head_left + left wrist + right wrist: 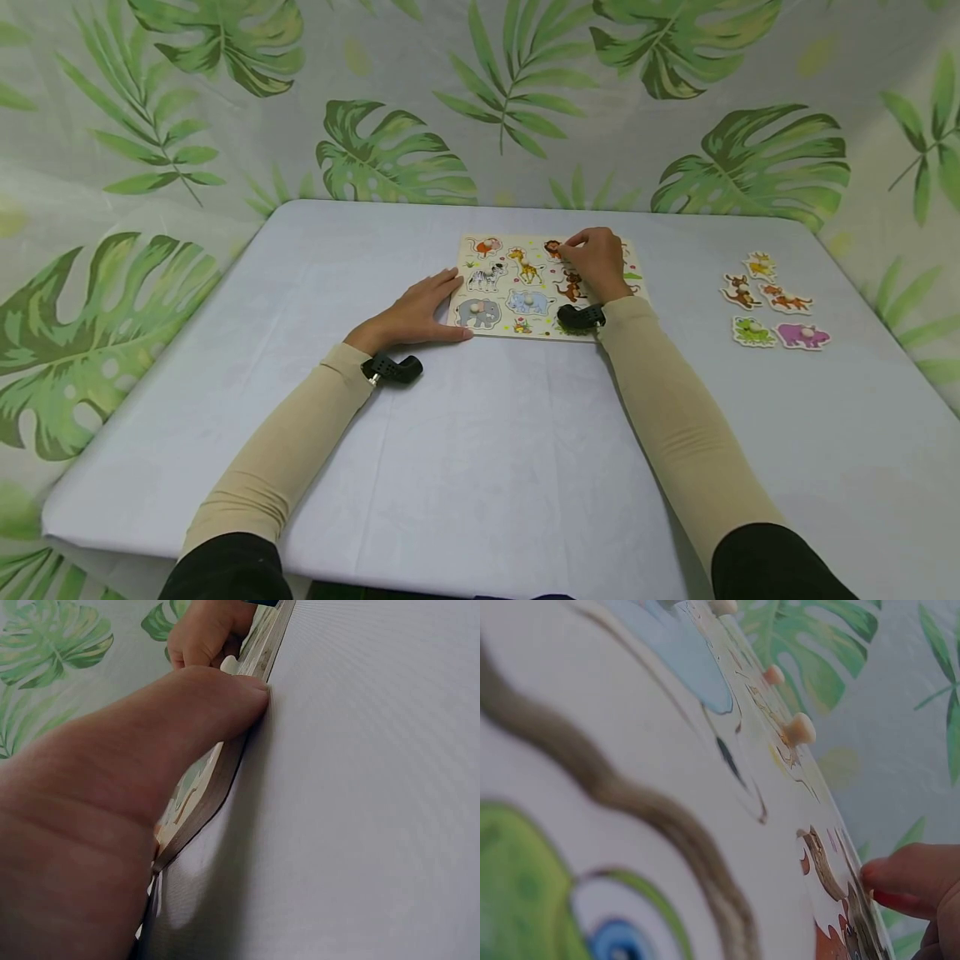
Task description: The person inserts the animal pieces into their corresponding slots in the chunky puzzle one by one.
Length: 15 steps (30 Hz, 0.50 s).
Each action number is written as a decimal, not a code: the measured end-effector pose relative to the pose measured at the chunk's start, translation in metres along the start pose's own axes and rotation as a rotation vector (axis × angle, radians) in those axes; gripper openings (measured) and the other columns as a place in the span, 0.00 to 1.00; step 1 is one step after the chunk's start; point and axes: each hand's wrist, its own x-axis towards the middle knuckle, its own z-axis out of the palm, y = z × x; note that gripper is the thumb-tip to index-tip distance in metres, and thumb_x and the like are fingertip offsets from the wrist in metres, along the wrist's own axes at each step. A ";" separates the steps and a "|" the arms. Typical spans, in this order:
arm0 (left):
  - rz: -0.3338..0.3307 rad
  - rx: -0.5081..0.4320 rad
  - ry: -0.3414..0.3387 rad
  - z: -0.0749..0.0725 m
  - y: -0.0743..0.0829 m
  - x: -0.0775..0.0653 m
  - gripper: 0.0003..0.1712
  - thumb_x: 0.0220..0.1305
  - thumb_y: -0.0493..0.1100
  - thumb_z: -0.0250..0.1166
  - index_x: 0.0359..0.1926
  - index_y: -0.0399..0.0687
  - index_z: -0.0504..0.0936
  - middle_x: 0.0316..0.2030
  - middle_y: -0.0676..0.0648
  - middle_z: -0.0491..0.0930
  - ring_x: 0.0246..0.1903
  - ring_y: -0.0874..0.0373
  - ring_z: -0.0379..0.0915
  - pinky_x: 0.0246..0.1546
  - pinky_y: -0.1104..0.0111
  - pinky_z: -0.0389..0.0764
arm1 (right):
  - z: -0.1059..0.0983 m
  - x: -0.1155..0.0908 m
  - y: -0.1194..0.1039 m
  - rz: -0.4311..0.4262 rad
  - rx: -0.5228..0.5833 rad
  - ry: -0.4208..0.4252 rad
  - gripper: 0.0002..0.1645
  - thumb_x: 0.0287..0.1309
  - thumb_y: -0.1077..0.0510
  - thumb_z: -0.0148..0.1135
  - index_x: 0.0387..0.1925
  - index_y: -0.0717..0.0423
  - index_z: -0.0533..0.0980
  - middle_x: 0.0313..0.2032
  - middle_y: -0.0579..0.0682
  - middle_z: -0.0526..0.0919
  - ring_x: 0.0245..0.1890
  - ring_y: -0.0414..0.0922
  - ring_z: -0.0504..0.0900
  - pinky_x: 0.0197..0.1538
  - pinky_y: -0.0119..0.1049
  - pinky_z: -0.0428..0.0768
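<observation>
A wooden animal peg puzzle board (497, 327) lies flat on the table. My right hand (600, 260) is over its upper right part, thumb and forefinger pinching a lion puzzle piece (552, 249) at the board's far side; the knob is hidden by the fingers. My left hand (420, 310) rests at the board's left side, fingers straight along that edge and thumb (225, 701) against the near edge. Elephant (478, 313), zebra (486, 277), giraffe (524, 265) and blue hippo (528, 302) pieces show on the board. The right forearm and hand cover some of its right side.
Several loose animal pieces lie on the table to the right: a yellow one (761, 266), a brown one (741, 292), a tiger-like one (786, 298), a green one (753, 332) and a purple hippo (802, 336). A leaf-patterned cloth (525, 92) hangs behind the white table (480, 467).
</observation>
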 end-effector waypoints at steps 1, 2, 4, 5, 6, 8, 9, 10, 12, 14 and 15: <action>0.000 0.000 -0.001 0.000 0.000 0.000 0.58 0.55 0.67 0.64 0.76 0.46 0.48 0.76 0.48 0.41 0.74 0.50 0.33 0.71 0.52 0.43 | 0.000 0.000 0.000 0.001 0.001 -0.002 0.16 0.58 0.50 0.66 0.37 0.60 0.84 0.43 0.57 0.83 0.35 0.53 0.80 0.43 0.49 0.78; 0.000 -0.001 -0.001 0.000 0.000 0.000 0.58 0.55 0.68 0.64 0.76 0.46 0.48 0.76 0.48 0.41 0.74 0.50 0.33 0.71 0.52 0.43 | -0.001 0.000 0.000 0.003 0.003 -0.005 0.16 0.58 0.50 0.66 0.37 0.60 0.84 0.43 0.57 0.83 0.35 0.53 0.80 0.43 0.49 0.78; 0.002 0.002 -0.002 0.000 0.000 0.000 0.58 0.55 0.68 0.64 0.76 0.46 0.48 0.76 0.48 0.41 0.74 0.50 0.33 0.71 0.52 0.43 | -0.001 -0.001 0.000 0.002 0.001 -0.009 0.16 0.58 0.50 0.66 0.37 0.60 0.84 0.44 0.58 0.83 0.36 0.54 0.80 0.44 0.49 0.78; 0.003 0.004 -0.002 0.000 0.000 0.000 0.58 0.55 0.68 0.64 0.76 0.46 0.48 0.76 0.48 0.41 0.74 0.50 0.34 0.71 0.52 0.43 | -0.001 -0.001 0.000 0.000 0.000 -0.009 0.16 0.58 0.50 0.66 0.38 0.60 0.84 0.44 0.58 0.83 0.37 0.54 0.80 0.45 0.49 0.78; 0.003 0.005 -0.002 0.000 -0.001 0.001 0.58 0.55 0.68 0.64 0.76 0.46 0.48 0.76 0.48 0.40 0.74 0.50 0.33 0.71 0.52 0.43 | -0.001 -0.001 -0.001 -0.003 -0.002 -0.010 0.16 0.58 0.51 0.66 0.38 0.61 0.84 0.45 0.58 0.83 0.38 0.54 0.80 0.45 0.50 0.78; 0.003 0.005 0.000 0.000 -0.001 0.001 0.58 0.55 0.68 0.64 0.76 0.46 0.48 0.76 0.48 0.40 0.74 0.50 0.33 0.71 0.52 0.43 | -0.002 -0.001 -0.001 -0.009 -0.006 -0.010 0.16 0.59 0.51 0.66 0.38 0.61 0.84 0.45 0.58 0.83 0.38 0.55 0.80 0.46 0.50 0.78; 0.003 0.005 0.000 0.000 -0.001 0.001 0.59 0.55 0.68 0.64 0.76 0.46 0.48 0.76 0.48 0.40 0.74 0.50 0.33 0.71 0.52 0.43 | -0.002 -0.001 -0.001 -0.011 -0.010 -0.009 0.16 0.59 0.51 0.66 0.38 0.61 0.84 0.45 0.58 0.83 0.39 0.55 0.80 0.46 0.50 0.78; 0.003 0.004 0.001 0.001 -0.001 0.001 0.59 0.54 0.68 0.64 0.76 0.46 0.48 0.76 0.48 0.40 0.74 0.50 0.33 0.71 0.52 0.43 | -0.002 -0.001 -0.001 -0.013 -0.012 -0.009 0.15 0.59 0.51 0.66 0.38 0.61 0.84 0.45 0.58 0.83 0.39 0.55 0.80 0.46 0.50 0.78; 0.001 -0.002 0.001 0.001 -0.001 0.001 0.59 0.54 0.68 0.64 0.76 0.46 0.48 0.76 0.48 0.40 0.74 0.50 0.33 0.71 0.52 0.43 | -0.002 -0.001 -0.001 -0.009 -0.009 -0.011 0.16 0.59 0.51 0.66 0.38 0.61 0.84 0.44 0.58 0.83 0.38 0.54 0.80 0.44 0.50 0.78; 0.001 -0.004 0.002 0.001 -0.001 0.000 0.59 0.54 0.68 0.64 0.76 0.47 0.48 0.76 0.48 0.40 0.74 0.50 0.33 0.71 0.52 0.43 | -0.001 -0.001 -0.001 -0.004 -0.007 -0.012 0.16 0.59 0.51 0.66 0.37 0.61 0.84 0.43 0.58 0.83 0.36 0.54 0.80 0.43 0.49 0.78; 0.001 -0.005 0.002 0.001 -0.001 0.000 0.59 0.54 0.68 0.64 0.76 0.46 0.48 0.76 0.48 0.40 0.74 0.50 0.33 0.71 0.52 0.43 | -0.001 -0.001 -0.001 -0.002 -0.006 -0.013 0.16 0.59 0.50 0.66 0.37 0.60 0.84 0.43 0.58 0.83 0.36 0.54 0.80 0.42 0.49 0.78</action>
